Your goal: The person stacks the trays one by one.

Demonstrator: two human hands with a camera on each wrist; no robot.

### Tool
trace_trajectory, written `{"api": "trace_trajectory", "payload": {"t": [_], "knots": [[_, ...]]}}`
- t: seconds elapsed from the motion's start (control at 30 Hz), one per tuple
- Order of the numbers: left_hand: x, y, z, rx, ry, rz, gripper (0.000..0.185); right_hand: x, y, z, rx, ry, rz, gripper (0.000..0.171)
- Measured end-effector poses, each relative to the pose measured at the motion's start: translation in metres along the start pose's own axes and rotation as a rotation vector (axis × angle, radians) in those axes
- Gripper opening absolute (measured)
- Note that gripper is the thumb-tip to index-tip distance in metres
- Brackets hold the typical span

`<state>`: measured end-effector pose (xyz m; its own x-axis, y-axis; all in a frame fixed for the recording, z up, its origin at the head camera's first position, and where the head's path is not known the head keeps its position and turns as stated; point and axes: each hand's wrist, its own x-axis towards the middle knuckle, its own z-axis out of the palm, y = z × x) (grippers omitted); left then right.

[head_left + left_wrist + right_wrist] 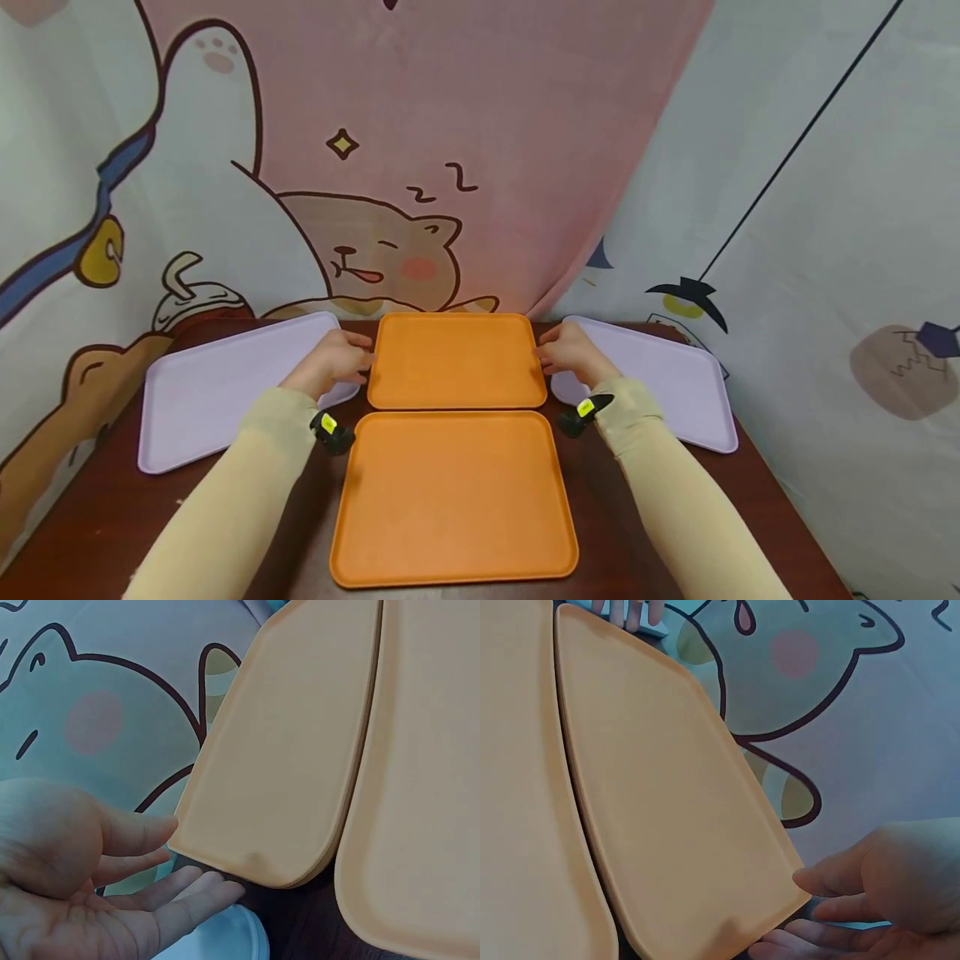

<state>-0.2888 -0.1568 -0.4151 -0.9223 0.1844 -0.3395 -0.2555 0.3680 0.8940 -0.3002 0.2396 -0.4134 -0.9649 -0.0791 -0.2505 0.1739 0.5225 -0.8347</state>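
The left hand [336, 360] and the right hand [572, 353] lie with relaxed, nearly straight fingers at the left and right edges of the far orange tray [457, 360], gripping nothing. That tray is a plain, matte, round-cornered rectangle lying flat and bare at the back of the dark wooden table [97, 517]. The near orange tray [453, 496] sits just in front of it, and a lilac tray [210, 392] and another lilac tray [667, 379] flank them, all holding nothing.
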Motion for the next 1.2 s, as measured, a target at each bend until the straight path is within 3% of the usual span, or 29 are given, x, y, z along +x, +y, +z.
{"api": "trace_trajectory", "payload": {"t": [0.17, 0.3, 0.33, 0.5, 0.6, 0.67, 0.87, 1.2], "knots": [[0.003, -0.003, 0.002, 0.013, -0.002, -0.014, 0.056, 0.001, 0.003, 0.005, -0.048, 0.008, 0.022, 0.047], [0.009, -0.004, 0.006, 0.071, 0.023, -0.02, 0.053, 0.003, 0.005, 0.006, -0.12, 0.013, 0.014, 0.018], [0.012, -0.005, 0.007, 0.102, 0.032, -0.012, 0.052, 0.005, 0.005, 0.006, -0.153, 0.021, 0.013, 0.01], [0.022, -0.003, 0.011, 0.342, 0.103, 0.002, 0.048, 0.016, 0.007, 0.007, -0.332, 0.044, -0.015, 0.03], [0.023, -0.001, 0.012, 0.476, 0.134, -0.02, 0.049, 0.02, 0.008, 0.009, -0.398, 0.062, -0.036, 0.021], [0.023, -0.001, 0.011, 0.51, 0.14, -0.035, 0.05, 0.02, 0.008, 0.01, -0.417, 0.08, -0.043, 0.013], [0.019, -0.002, 0.014, 0.486, 0.176, -0.043, 0.046, 0.02, 0.01, 0.01, -0.424, 0.104, -0.056, 0.012], [0.019, -0.004, 0.019, 0.489, 0.214, -0.002, 0.047, 0.019, 0.013, 0.012, -0.414, 0.116, -0.071, 0.008]]}}
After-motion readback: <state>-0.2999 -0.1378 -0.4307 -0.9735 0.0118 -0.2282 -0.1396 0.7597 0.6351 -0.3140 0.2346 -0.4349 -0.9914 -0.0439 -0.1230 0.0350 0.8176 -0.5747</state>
